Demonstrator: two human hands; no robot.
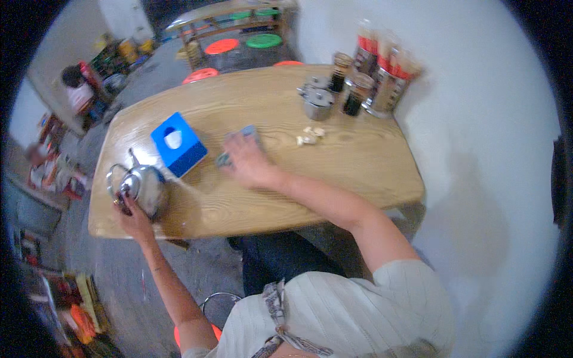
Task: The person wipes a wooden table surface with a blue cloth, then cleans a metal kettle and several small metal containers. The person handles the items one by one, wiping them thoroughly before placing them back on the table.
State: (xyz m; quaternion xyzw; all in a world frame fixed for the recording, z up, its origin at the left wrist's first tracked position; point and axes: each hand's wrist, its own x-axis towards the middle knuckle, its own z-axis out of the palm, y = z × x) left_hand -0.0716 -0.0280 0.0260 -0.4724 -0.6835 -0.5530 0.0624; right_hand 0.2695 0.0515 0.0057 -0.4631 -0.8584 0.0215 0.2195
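Note:
My right hand (pixel 246 156) presses a bluish-green cloth (pixel 249 132) on the wooden table (pixel 277 201), near its middle. At the table's left end, my left hand (pixel 133 214) rests at the near side of a shiny metal kettle (pixel 154 188), by its lid and handle; whether its fingers grip the kettle is unclear. A blue tissue box (pixel 179 143), with white tissue at its opening, stands between the kettle and the cloth. To the right of the cloth lie several crumpled off-white scraps (pixel 310 136).
Lidded metal pots (pixel 318 105), glass bottles of dark sauce (pixel 353 100) and containers of red-and-pale wrapped sticks (pixel 391 85) stand by the wall at the back right. Orange and green stools (pixel 264 41) are beyond the table. Two people (pixel 78 89) are far left.

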